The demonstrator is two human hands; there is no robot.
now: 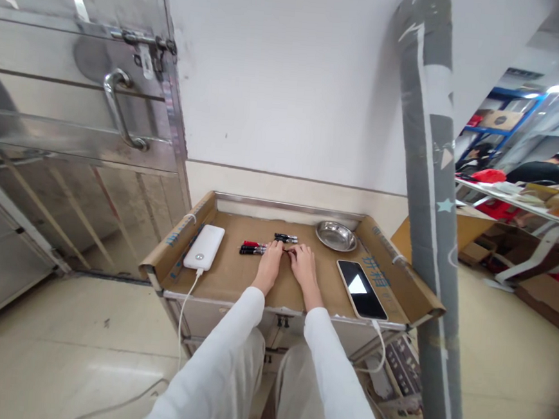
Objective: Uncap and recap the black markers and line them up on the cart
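Note:
Both my hands rest close together at the middle of a cardboard-lined cart top [235,277]. My left hand [270,260] has its fingers bent down on the surface, right beside a group of red and black pens [252,248]. My right hand [303,262] is curled the same way, and the fingertips of both hands meet over something small I cannot make out. Two more black pens [285,238] lie just beyond my fingers.
A white power bank [203,247] with a cable lies at the left of the cart. A steel dish [336,236] sits at the back right, a phone [361,289] at the right. A steel door [76,90] stands left, a grey wrapped roll [427,182] right. A person works at far shelves [544,169].

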